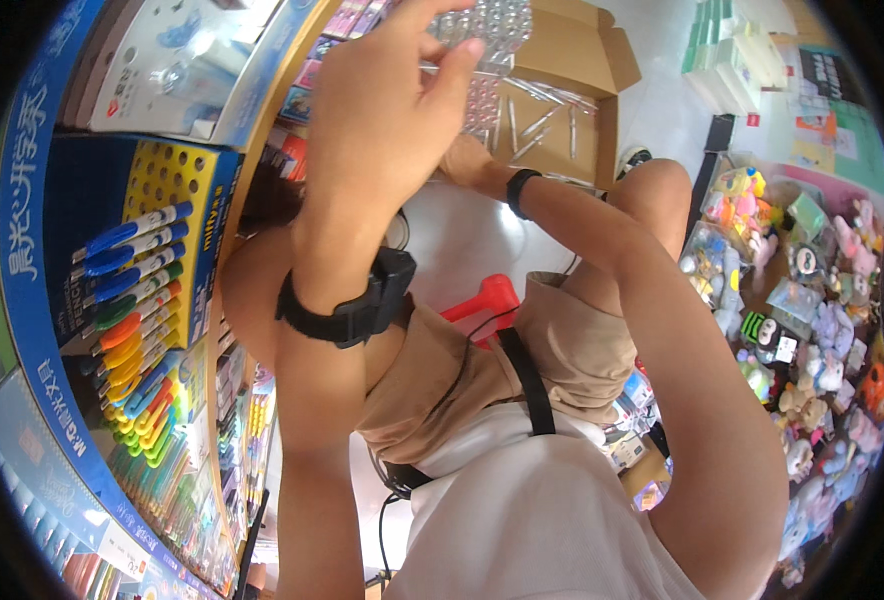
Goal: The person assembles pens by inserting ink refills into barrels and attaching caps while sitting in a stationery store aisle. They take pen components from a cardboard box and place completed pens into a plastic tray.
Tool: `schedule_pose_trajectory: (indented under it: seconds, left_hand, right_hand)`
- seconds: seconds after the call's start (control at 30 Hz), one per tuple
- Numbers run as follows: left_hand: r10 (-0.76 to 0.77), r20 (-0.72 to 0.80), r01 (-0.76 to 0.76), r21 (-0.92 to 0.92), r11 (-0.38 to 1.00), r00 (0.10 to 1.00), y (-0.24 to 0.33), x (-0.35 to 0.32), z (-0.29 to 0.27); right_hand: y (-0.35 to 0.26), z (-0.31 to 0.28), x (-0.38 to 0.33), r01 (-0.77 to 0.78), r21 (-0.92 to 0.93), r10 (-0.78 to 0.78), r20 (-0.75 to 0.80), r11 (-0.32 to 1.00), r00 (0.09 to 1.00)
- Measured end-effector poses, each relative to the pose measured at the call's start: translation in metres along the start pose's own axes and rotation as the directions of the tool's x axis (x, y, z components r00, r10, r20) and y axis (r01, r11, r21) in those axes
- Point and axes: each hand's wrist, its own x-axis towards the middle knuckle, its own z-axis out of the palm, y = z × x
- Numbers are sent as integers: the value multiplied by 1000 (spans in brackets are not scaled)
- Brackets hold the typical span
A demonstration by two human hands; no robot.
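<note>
Left hand [387, 95] pinches a glossy bubbled sheet [487, 30] above the cardboard box [572, 90]; right hand [465, 160] beneath it, grip hidden.

Two hands [382, 110], two black wristbands [347, 310], one cardboard box [572, 90], one red stool [487, 300].

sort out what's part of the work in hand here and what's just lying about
In hand:
- left hand holding a clear bubbled sheet
- right hand reaching into the open cardboard box
- clear-wrapped pens in that box

Lying about:
- marker display rack
- plush toys
- red stool
</note>
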Motion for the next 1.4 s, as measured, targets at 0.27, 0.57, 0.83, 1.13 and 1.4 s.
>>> schedule_pose_trajectory:
  seconds: [0.27, 0.57, 0.83, 1.13, 1.4]
  left_hand:
    - [105, 51, -113, 184, 976, 993, 2, 0, 8]
    - [153, 81, -167, 217, 962, 985, -5, -9, 17]
    - [8, 186, -40, 166, 985, 983, 13, -6, 30]
    - [-132, 406, 123, 48, 991, 904, 9, -10, 46]
    - [-153, 422, 166, 8, 986, 893, 12, -8, 51]
  right_hand:
    - [24, -52, -96, -286, -4, 275, 289, 958, 917]
    - [148, -11, -209, -614, -121, 597, 439, 780, 672]
    - [193, 45, -212, -851, 82, 810, 270, 519, 521]
    - [205, 49, -188, -816, -63, 774, 365, 575, 517]
    - [208, 54, -195, -828, -76, 735, 510, 556, 447]
